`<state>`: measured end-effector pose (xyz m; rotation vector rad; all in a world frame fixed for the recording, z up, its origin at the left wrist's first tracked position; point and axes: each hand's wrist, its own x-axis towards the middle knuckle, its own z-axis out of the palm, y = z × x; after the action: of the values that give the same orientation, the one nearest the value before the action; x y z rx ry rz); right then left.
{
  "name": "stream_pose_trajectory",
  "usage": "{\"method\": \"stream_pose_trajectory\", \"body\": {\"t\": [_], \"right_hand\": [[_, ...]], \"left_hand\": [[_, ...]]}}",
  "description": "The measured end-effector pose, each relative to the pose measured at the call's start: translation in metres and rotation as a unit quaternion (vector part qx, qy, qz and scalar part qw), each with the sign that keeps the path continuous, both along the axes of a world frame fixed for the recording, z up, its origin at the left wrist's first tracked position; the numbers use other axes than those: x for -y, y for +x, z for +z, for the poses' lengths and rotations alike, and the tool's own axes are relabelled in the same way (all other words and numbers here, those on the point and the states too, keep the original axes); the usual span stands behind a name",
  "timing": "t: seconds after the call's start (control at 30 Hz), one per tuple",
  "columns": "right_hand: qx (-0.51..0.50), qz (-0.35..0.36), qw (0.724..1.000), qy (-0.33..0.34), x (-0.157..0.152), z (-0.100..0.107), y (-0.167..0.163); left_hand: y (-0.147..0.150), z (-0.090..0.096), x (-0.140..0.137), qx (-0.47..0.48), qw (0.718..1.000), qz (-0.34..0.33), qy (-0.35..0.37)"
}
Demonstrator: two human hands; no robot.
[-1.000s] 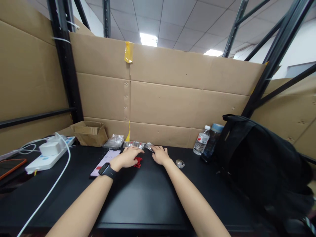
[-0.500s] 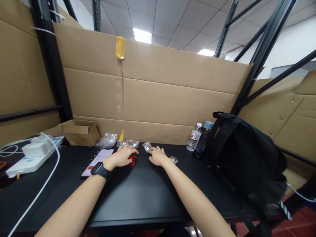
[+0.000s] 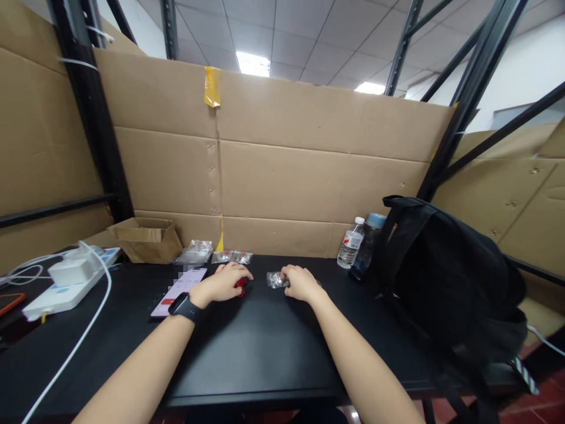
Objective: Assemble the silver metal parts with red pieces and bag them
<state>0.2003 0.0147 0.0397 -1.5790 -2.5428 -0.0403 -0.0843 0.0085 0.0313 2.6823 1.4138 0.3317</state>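
My left hand (image 3: 226,282), with a dark watch on its wrist, is curled over a small red corded bundle (image 3: 241,284). Its fingers and thumb close around the bundle, whose far side they hide. To the right, my right hand (image 3: 301,282) pinches the right end of a small clear plastic packet (image 3: 274,280), low over the black table (image 3: 260,353). What the packet contains is too small to make out. Beside my left wrist lies a phone (image 3: 188,282) with a lit screen.
Behind my hands are small packets (image 3: 232,257), clear bags (image 3: 196,251) and an open cardboard box (image 3: 152,241). A white power strip (image 3: 66,291) with cables is at left. Two bottles (image 3: 352,242) and a black backpack (image 3: 445,282) stand right. A cardboard wall (image 3: 282,182) closes the back.
My right hand has moved right and slightly nearer, bringing the clear packet with it. The tape roll beside it is now covered by that hand. My left fingers have closed in on the red bundle.
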Motion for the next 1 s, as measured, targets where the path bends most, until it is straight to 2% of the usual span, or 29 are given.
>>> {"method": "stream_pose_trajectory", "body": {"t": [0.13,0.4,0.6,0.7,1.0], "right_hand": [[-0.027,0.046,0.999,-0.002,-0.004,-0.004,0.003],[-0.060,0.045,0.997,0.022,-0.012,-0.013,0.000],[-0.170,0.071,0.982,-0.033,-0.019,-0.016,0.003],[-0.195,0.081,0.977,-0.040,-0.021,-0.018,0.004],[-0.216,0.024,0.976,-0.013,-0.025,-0.016,0.009]], "left_hand": [[0.000,-0.003,-0.002,0.002,1.000,-0.002,-0.001],[0.012,-0.002,0.004,0.011,1.000,-0.014,0.019],[0.036,-0.009,0.014,0.018,0.996,-0.051,0.068],[0.044,-0.010,0.020,0.006,0.994,-0.070,0.078],[0.046,-0.009,0.023,0.009,0.996,-0.083,0.034]]}}
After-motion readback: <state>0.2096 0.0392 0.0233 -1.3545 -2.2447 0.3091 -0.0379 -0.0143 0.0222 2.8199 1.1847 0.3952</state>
